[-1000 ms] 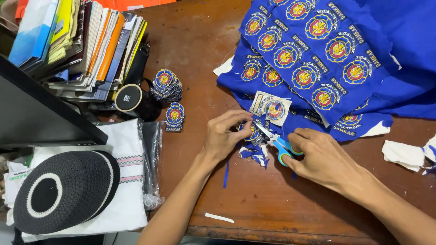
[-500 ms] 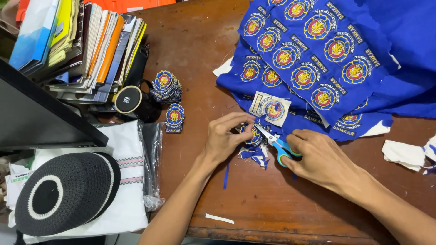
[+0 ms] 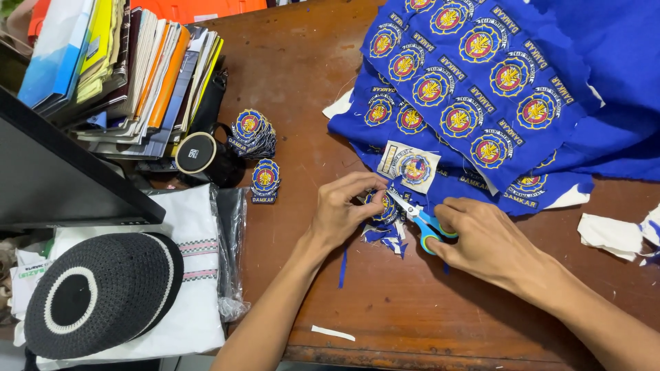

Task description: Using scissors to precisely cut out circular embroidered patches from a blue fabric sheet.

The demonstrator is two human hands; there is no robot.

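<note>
A round embroidered patch [image 3: 382,208] is pinched in the left hand [image 3: 342,214] at frame centre, approx. 6 o'clock from the blue patch sheet [image 3: 481,82]. The right hand [image 3: 489,244] is clenched on blue-handled scissors [image 3: 421,218], w/ blades at the patch edge. Progress, as judged: early-to-mid. Done: a stack of cut patches [image 3: 251,132] plus one more patch [image 3: 265,181] at 9 o'clock from the hands; blue offcuts [image 3: 385,237] lie under the left hand. Left: most of the sheet is uncut, many badges in rows, also one rough-cut piece [image 3: 411,165] at 12 o'clock from the hands. Containers: a clear plastic bag [image 3: 230,254] at 8 o'clock holds folded white cloth [image 3: 185,302]; a black-and-white cap [image 3: 96,292] rests on it. No box or tray is seen on the tabletop [image 3: 426,323].
</note>
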